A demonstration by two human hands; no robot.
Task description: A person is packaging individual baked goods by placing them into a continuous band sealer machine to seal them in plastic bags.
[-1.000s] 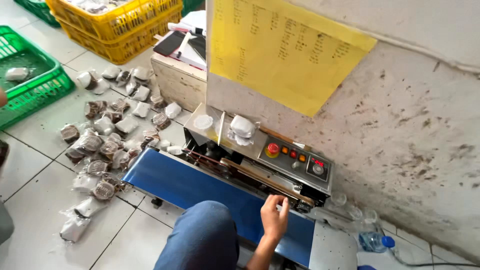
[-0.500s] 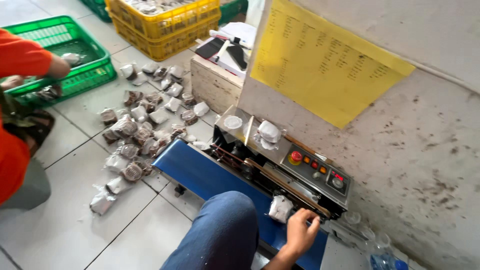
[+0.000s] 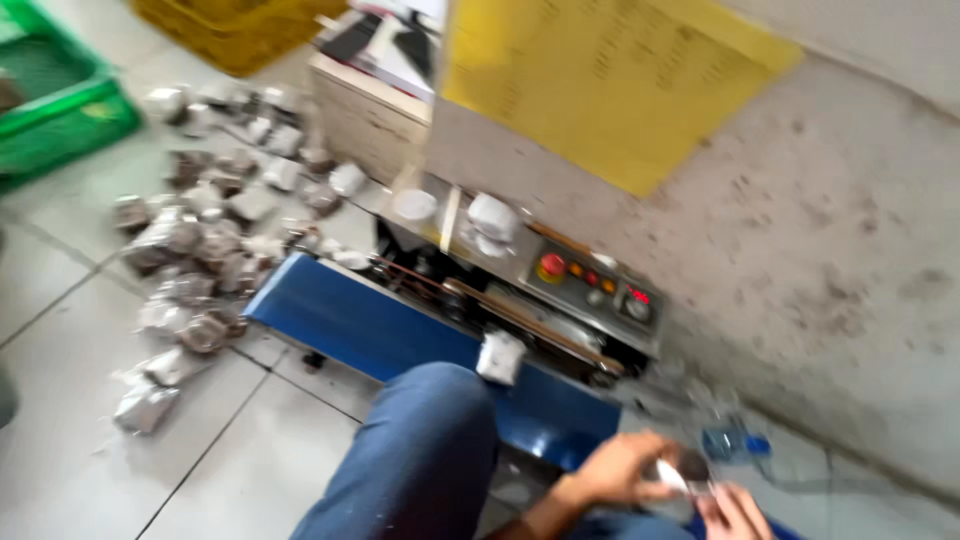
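Head view: a small clear packet (image 3: 678,470) with dark contents is held at the bottom edge of the frame, just off the near right corner of the blue conveyor belt (image 3: 370,325), with the left hand (image 3: 618,468) curled closed around it and the right hand (image 3: 735,512) pinching its end with bent fingers. Another small packet (image 3: 499,356) is seen lying on the belt by the sealing machine (image 3: 560,290). The held packet is judged light, soft and slippery, best taken by its flat film edge, though blur hides detail.

Motion blur smears everything — the right hand (image 3: 735,512) is cut by the bottom edge, and its small packet (image 3: 683,470), perhaps foil, stays unreadable.
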